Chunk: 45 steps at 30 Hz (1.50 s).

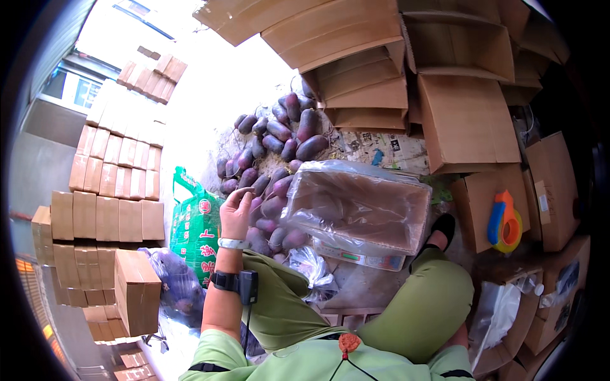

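My left hand (236,212) reaches forward at the edge of a heap of dark purple, oblong root vegetables (277,130). Its fingers are loosely bent and apart, and nothing shows between them. A pale bangle and a black strap with a small box circle that wrist and forearm. Right of the hand, a cardboard box (362,206) lined with clear plastic film stands on a scale (362,259). No contents show in the box beyond the film. Only a bit of my right arm appears by my right thigh; the hand is out of sight.
A green printed bag (194,232) and a purple-filled plastic bag (175,286) stand at left, beside stacked closed cartons (108,219). Open cartons (467,120) pile up at right. An orange tape dispenser (505,222) rests there. A crumpled clear bag (311,273) lies between my knees.
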{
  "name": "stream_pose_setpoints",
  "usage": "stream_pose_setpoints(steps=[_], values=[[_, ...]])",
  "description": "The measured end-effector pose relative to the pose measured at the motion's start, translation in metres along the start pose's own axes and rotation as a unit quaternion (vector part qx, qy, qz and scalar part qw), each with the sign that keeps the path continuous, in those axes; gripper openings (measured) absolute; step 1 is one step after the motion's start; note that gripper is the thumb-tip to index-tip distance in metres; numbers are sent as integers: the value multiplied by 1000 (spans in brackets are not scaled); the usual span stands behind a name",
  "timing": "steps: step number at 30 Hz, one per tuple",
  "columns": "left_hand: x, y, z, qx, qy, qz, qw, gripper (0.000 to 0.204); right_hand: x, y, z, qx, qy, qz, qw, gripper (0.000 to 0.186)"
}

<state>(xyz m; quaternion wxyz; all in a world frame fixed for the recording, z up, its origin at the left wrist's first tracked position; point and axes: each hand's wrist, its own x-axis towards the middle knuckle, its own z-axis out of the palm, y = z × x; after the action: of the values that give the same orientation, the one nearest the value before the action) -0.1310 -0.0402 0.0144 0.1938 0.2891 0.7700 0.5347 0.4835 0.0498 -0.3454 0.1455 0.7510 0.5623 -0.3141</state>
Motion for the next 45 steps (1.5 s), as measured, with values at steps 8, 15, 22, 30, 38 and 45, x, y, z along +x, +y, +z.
stream_pose_setpoints(steps=[8, 15, 22, 30, 38, 45], values=[[1, 24, -69, -25, -13, -41, 999, 20, -10, -17, -87, 35, 35, -92, 995, 20], [-48, -93, -125, -41, 64, -156, 985, 20, -67, -97, -257, 217, 65, -268, 936, 18], [-79, -228, -114, 109, 51, -179, 976, 23, -257, -287, -364, 401, 47, -316, 859, 33], [37, -168, -21, 339, 15, 23, 940, 38, -310, -428, -303, 355, -165, -366, 844, 29], [131, -200, 69, 586, -119, -18, 801, 40, -283, -462, -270, 275, -251, -337, 865, 26], [137, -242, 109, 692, -122, -25, 711, 29, -266, -463, -266, 241, -268, -307, 881, 25]])
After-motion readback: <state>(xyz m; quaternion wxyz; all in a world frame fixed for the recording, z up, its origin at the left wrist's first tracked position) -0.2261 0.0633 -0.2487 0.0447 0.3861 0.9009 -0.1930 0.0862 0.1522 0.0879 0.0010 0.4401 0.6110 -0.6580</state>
